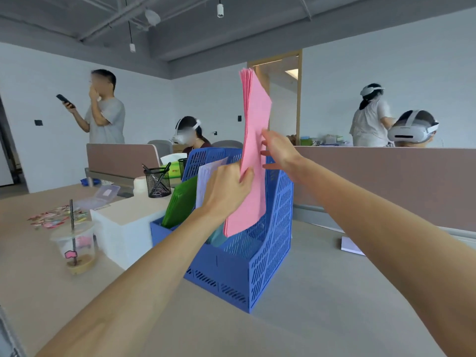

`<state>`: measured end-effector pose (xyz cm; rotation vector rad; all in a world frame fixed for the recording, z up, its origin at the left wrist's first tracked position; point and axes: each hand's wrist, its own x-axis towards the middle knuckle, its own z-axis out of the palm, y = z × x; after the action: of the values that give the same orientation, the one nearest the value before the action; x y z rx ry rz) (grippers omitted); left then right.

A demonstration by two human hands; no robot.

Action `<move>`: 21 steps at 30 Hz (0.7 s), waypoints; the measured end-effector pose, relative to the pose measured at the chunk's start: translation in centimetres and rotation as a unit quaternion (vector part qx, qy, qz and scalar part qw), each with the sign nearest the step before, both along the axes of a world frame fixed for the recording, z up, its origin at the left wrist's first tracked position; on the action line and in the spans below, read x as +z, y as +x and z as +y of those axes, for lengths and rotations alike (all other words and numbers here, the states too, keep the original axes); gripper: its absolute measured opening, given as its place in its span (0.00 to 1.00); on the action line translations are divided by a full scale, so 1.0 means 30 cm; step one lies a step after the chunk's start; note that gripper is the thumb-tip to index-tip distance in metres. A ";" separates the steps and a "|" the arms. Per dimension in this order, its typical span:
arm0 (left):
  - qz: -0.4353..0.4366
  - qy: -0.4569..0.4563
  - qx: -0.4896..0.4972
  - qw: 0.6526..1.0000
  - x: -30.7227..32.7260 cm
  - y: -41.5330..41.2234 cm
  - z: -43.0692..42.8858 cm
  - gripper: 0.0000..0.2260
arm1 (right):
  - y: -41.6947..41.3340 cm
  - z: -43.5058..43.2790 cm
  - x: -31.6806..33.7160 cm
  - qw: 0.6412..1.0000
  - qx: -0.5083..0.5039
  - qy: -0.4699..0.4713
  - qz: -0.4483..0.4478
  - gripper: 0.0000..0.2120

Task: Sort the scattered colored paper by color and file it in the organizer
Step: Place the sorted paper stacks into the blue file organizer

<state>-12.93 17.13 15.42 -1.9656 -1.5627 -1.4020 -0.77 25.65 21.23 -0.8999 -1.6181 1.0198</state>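
Observation:
A blue perforated organizer (260,256) stands on the desk in front of me. My left hand (226,188) grips a stack of pink paper (255,130) at its left edge, holding it upright with its lower end inside the organizer's right compartment. My right hand (277,148) touches the stack's right edge with fingers spread. Green paper (180,202) leans in the left compartment, and pale lavender paper (206,176) stands in the middle one, partly hidden by my left hand. Teal paper (217,238) shows low behind my left wrist.
A plastic cup with a straw (74,247) stands at the left, beside a white box (123,222). A mesh pen holder (157,182) sits behind the box. A pale sheet (351,246) lies on the desk at the right. A brown partition (386,181) runs behind; other people stand and sit beyond.

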 end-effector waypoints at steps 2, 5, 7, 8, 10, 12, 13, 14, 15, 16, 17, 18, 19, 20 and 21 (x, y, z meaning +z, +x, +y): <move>-0.012 -0.011 -0.010 1.000 -0.036 0.019 0.031 0.18 | 0.030 0.011 -0.006 1.000 -0.018 0.012 0.007 0.23; -0.004 -0.032 0.003 0.999 -0.090 0.049 0.062 0.19 | 0.070 0.021 -0.003 0.999 -0.037 0.026 0.006 0.24; -0.002 -0.043 0.004 0.999 -0.122 0.060 0.080 0.20 | 0.088 0.029 -0.005 0.999 -0.047 0.025 -0.005 0.24; -0.001 -0.044 0.001 0.999 -0.138 0.063 0.087 0.20 | 0.096 0.032 -0.008 0.998 -0.050 0.027 -0.008 0.24; -0.011 -0.050 -0.006 0.999 -0.170 0.073 0.088 0.19 | 0.110 0.030 -0.019 0.998 -0.054 0.032 -0.013 0.24; -0.035 -0.057 -0.009 0.998 -0.190 0.090 0.079 0.19 | 0.117 0.028 -0.031 0.997 -0.069 0.037 -0.024 0.23; -0.038 -0.059 -0.007 0.998 -0.200 0.100 0.077 0.19 | 0.118 0.023 -0.039 0.996 -0.079 0.037 -0.030 0.22; -0.032 -0.061 -0.002 0.998 -0.207 0.109 0.079 0.17 | 0.121 0.019 -0.045 0.995 -0.088 0.036 -0.031 0.21; -0.021 -0.070 0.006 0.997 -0.207 0.119 0.076 0.14 | 0.122 0.014 -0.049 0.994 -0.096 0.035 -0.030 0.19; -0.013 -0.082 0.013 0.996 -0.204 0.126 0.073 0.11 | 0.122 0.004 -0.051 0.994 -0.102 0.035 -0.030 0.16; -0.017 -0.093 0.014 0.995 -0.195 0.133 0.068 0.08 | 0.120 -0.007 -0.052 0.993 -0.107 0.033 -0.033 0.13; -0.032 -0.103 0.012 0.994 -0.183 0.137 0.067 0.05 | 0.117 -0.019 -0.053 0.992 -0.112 0.032 -0.043 0.12; -0.050 -0.114 0.012 0.992 -0.170 0.139 0.064 0.05 | 0.113 -0.030 -0.057 0.991 -0.116 0.033 -0.056 0.11; -0.066 -0.125 0.015 0.990 -0.159 0.140 0.067 0.07 | 0.108 -0.041 -0.060 0.990 -0.121 0.033 -0.071 0.12; -0.079 -0.138 0.016 0.987 -0.149 0.140 0.066 0.09 | 0.103 -0.050 -0.066 0.988 -0.128 0.033 -0.083 0.13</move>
<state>-8.74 19.13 10.94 -2.0076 -1.9428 -1.4233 2.32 24.15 19.24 -1.1395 -1.6128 0.7234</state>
